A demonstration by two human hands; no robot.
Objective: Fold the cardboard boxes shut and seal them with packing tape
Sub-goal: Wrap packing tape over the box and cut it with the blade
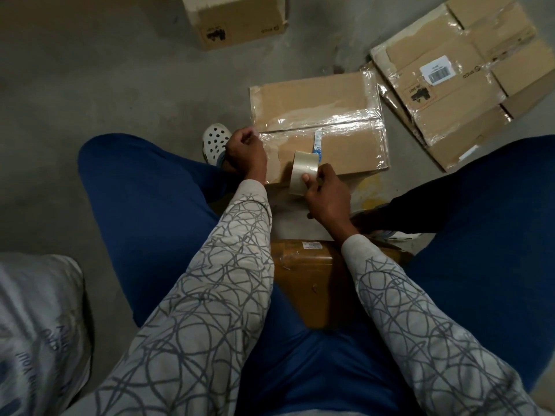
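Grey concrete floor (105, 70). On it: a taped cardboard box (330, 103) at centre, flattened cartons (456, 85) just beside its right, another box (240, 22) beyond, a white sack (39, 319) lower left.

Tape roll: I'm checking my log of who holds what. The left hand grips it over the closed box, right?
Not quite. The head view shows the right hand gripping the tape roll over the closed box. The left hand is at the box's left edge, apparently pinching the tape end.
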